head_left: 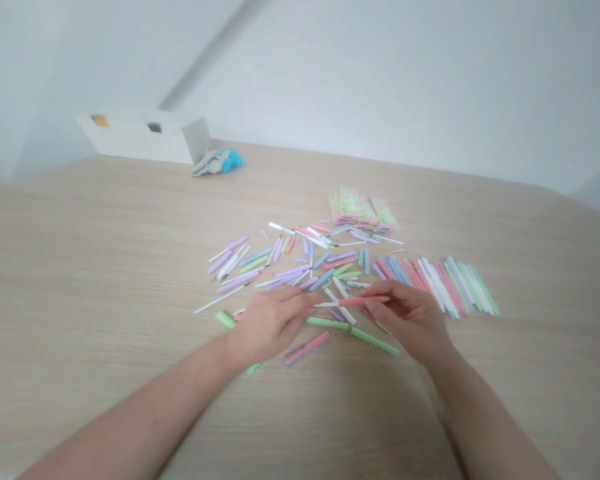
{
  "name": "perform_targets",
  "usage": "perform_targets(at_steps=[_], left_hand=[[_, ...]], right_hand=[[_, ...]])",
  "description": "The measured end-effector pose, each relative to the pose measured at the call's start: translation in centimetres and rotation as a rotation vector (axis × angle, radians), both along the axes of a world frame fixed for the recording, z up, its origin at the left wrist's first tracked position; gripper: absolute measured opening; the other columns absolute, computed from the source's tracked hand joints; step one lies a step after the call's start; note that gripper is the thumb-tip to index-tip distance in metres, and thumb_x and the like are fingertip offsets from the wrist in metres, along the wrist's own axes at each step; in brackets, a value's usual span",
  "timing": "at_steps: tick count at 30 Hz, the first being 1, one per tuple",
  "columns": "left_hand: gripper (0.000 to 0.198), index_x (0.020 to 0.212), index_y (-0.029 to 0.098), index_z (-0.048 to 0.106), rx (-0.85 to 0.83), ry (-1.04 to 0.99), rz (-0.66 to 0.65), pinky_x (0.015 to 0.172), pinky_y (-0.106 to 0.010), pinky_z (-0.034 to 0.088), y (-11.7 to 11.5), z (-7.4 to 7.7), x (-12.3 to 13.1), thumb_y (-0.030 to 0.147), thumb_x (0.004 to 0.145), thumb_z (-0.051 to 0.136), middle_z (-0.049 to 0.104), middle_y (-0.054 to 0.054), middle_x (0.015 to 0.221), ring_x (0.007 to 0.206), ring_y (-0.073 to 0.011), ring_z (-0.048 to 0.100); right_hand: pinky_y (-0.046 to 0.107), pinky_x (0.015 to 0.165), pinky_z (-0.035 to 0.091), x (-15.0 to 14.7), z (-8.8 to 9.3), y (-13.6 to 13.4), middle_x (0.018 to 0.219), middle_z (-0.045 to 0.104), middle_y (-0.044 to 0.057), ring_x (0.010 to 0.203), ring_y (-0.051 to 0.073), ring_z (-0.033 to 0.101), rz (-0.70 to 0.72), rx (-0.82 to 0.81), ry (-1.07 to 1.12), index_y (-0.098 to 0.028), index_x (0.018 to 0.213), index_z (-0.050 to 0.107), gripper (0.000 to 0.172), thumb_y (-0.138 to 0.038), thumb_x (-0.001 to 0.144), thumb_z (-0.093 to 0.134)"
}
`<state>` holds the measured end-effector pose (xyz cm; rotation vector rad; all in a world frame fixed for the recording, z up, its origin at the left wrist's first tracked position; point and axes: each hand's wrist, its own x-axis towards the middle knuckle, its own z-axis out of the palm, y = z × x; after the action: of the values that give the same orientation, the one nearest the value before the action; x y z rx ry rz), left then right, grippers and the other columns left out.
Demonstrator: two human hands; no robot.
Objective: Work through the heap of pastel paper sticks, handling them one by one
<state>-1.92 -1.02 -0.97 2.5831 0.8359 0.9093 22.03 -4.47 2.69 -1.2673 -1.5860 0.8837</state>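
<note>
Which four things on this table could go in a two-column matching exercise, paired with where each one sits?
Things:
1. Coral-pink paper tube
2. Fanned row of pastel paper tubes
3. Stack of green-and-pink printed packets
4. White cardboard box

Places:
A. Far left edge of the pale wooden table
B. Pinched in the right hand
C. Right of the hands
D. Behind the loose pile of pastel tubes

Pairs: 1-B, 2-C, 3-D, 4-A

Your pale wood-grain table [105,267] carries loose pastel paper sticks [290,267] scattered mid-table, a fanned row of sticks [440,287] to the right, a stacked bundle [363,208] on the far side, and a white box [140,137] far left beside a crumpled grey-and-blue item [217,162]
</note>
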Motion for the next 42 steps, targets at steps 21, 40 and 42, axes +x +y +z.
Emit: perform_targets(at_steps=[21,40,42], left_hand=[[0.029,0.115,0.018,0.058,0.008,-0.022,0.010,0.071,-0.028,0.046,-0.03,0.03,-0.02,0.021,0.093,0.040,0.063,-0.008,0.091,0.082,-0.0167,0.059],[0.028,0.116,0.016,0.057,0.007,-0.004,0.001,0.071,-0.029,0.043,-0.05,-0.16,-0.06,0.017,0.092,0.043,0.062,-0.008,0.092,0.082,-0.0172,0.057],[0.028,0.116,0.016,0.057,0.009,-0.005,0.000,0.071,-0.029,0.043,-0.06,-0.18,-0.06,0.017,0.092,0.044,0.062,-0.007,0.091,0.081,-0.0170,0.056]], right_hand=[[0.026,0.059,0.052,0.44,0.27,-0.15,0.077,0.070,0.006,0.067,0.017,0.064,0.009,0.159,-0.269,-0.016,0.084,0.069,0.014,-0.028,0.080,0.062],[0.026,0.061,0.053,0.17,0.45,-0.29,0.080,0.074,0.005,0.068,0.016,0.066,-0.009,0.213,-0.345,-0.018,0.090,0.068,0.014,-0.027,0.080,0.063],[0.025,0.061,0.052,0.18,0.52,-0.30,0.082,0.074,0.005,0.069,0.016,0.066,0.000,0.198,-0.355,-0.018,0.090,0.069,0.015,-0.028,0.081,0.063]])
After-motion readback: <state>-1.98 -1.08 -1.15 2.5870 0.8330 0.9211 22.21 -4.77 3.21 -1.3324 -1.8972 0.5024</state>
